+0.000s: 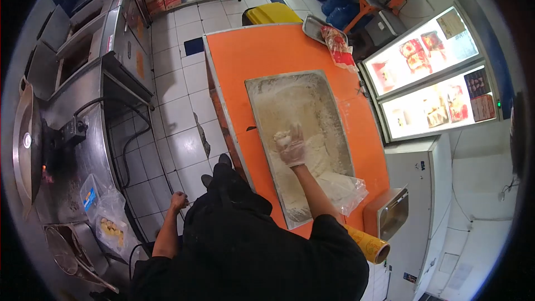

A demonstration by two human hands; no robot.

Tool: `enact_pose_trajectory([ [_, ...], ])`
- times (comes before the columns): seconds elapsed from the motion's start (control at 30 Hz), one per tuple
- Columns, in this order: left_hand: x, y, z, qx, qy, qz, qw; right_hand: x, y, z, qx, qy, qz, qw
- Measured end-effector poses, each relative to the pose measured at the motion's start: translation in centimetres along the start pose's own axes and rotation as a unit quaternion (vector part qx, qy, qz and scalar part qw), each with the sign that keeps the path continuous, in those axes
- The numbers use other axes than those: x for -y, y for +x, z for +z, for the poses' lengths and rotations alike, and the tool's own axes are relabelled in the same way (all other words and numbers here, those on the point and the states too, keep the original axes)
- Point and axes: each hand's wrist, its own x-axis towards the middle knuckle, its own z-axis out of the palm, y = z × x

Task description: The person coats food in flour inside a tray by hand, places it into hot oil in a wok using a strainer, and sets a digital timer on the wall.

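Seen from above, a person in black stands at an orange counter (pixel 251 50), the right hand (pixel 292 147), in a clear glove, reaching into a long metal tray (pixel 257 117) of pale powder (pixel 326 159). A whitish lump (pixel 283 137) lies against its outstretched fingers; whether they grip it, I cannot tell. The powder sits loose and uneven around the fingers, with no other separate lump standing out in the tray, so just this one piece appears to be in hand. The left hand (pixel 178 200) hangs beside the body over the tiled floor, fingers curled in; what it holds, if anything, cannot be told. Nearer the body than the right fingers, a crumpled clear bag (pixel 350 194) overlaps the tray's right edge, close to the forearm, and may get in its way. Beyond the fingers, at the counter's far corner, is a red-and-white package (pixel 338 47). Well left of them are a wok (pixel 27 139) and bagged yellowish pieces (pixel 111 228).
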Motion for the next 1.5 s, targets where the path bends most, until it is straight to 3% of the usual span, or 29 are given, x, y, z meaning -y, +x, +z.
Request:
enact_pose_trajectory([
  [0.07, 0.3, 0.3, 0.4, 0.011, 0.018, -0.003, 1.000, 0.8, 0.6, 0.2, 0.009, -0.048, -0.059, 0.997],
  [0.13, 2.1, 2.0, 0.1, -0.004, 0.051, -0.005, 0.999, -0.4, 1.4, 3.0, 0.165, -0.106, -0.123, 0.973],
  [0.2, 1.5, 0.9, 0.1, -0.010, 0.081, 0.016, 0.997, -1.2, 1.7, 4.9, 0.169, -0.143, -0.139, 0.965],
  [0.27, 0.3, -0.4, 0.2, -0.047, 0.095, 0.026, 0.994, -1.2, 1.5, 6.1, 0.110, -0.136, -0.162, 0.971],
  [0.33, 0.0, -0.2, 0.6, -0.089, 0.043, 0.001, 0.995, 0.1, 1.8, 5.1, 0.102, -0.103, -0.155, 0.977],
  [0.4, -0.1, -0.1, 0.4, -0.070, 0.178, 0.023, 0.981, 4.9, 3.0, 2.9, 0.150, -0.034, 0.041, 0.987],
  [0.47, -0.5, -1.0, 0.3, -0.092, 0.143, 0.029, 0.985, -4.2, 0.7, 9.7, 0.078, -0.164, -0.163, 0.970],
  [0.5, -1.1, -1.8, 0.3, -0.073, 0.162, 0.021, 0.984, -3.1, 0.9, 8.7, 0.090, -0.140, -0.167, 0.972],
  [0.53, -1.5, -2.3, -0.1, -0.052, 0.183, 0.014, 0.982, -2.5, 0.8, 8.3, 0.142, -0.204, -0.153, 0.956],
  [0.57, -1.2, -1.6, -0.2, -0.045, 0.184, 0.005, 0.982, -3.0, 0.1, 9.0, 0.204, -0.259, -0.075, 0.941],
  [0.6, -1.2, -2.1, -0.4, -0.060, 0.162, 0.008, 0.985, -3.0, 0.2, 8.7, 0.214, -0.252, -0.081, 0.940],
  [0.67, -1.8, -3.7, -0.7, -0.096, 0.171, 0.051, 0.979, -2.6, 0.3, 7.7, 0.206, -0.226, -0.124, 0.944],
  [1.03, 2.9, -3.0, -1.0, -0.093, 0.157, -0.043, 0.982, -1.2, 2.8, 7.3, 0.220, -0.237, -0.185, 0.928],
  [1.13, 3.1, -3.5, -0.6, -0.139, 0.171, -0.007, 0.975, -1.2, 3.1, 7.2, 0.226, -0.240, -0.193, 0.924],
  [1.5, 2.1, -2.5, -0.8, -0.093, 0.142, -0.012, 0.985, -1.3, 2.1, 6.8, 0.251, -0.238, -0.231, 0.910],
])
